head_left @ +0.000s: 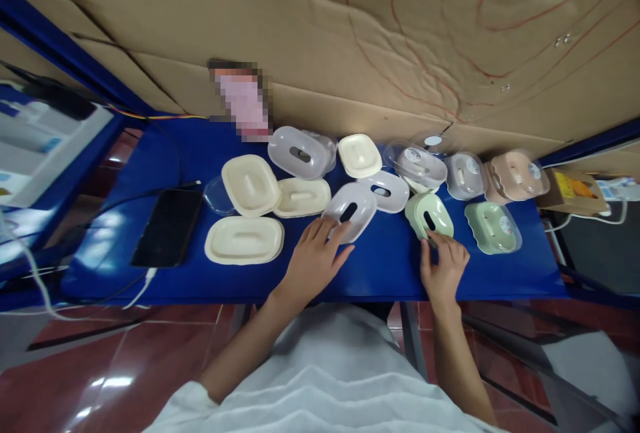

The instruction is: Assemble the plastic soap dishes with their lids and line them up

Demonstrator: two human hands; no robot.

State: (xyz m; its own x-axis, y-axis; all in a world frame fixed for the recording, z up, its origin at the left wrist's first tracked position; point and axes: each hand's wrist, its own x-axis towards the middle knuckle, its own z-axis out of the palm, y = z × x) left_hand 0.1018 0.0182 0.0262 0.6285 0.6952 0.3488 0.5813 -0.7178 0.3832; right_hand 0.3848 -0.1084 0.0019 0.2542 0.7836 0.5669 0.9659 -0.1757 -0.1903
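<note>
My left hand (319, 249) lies with its fingers apart over the near edge of a lavender oval plastic piece (362, 201) that has a dark slot in its middle. Just behind it is a similar lavender slotted piece (397, 194). My right hand (447, 261) pinches the near rim of a light green slotted piece (443, 214) between thumb and fingers. To its right stands a green box (487, 223) with a clear cover and a round sticker. Several cream oval pieces with raised bars, one of them a cream piece (244, 241), lie left of my left hand.
Lavender boxes (465, 176) and peach boxes (520, 176) with clear covers line the back right. A black phone (167, 227) and a white cable (150, 275) lie on the blue table (380, 279). Brown cardboard (300, 26) rises behind; a cardboard box (573, 193) stands at right.
</note>
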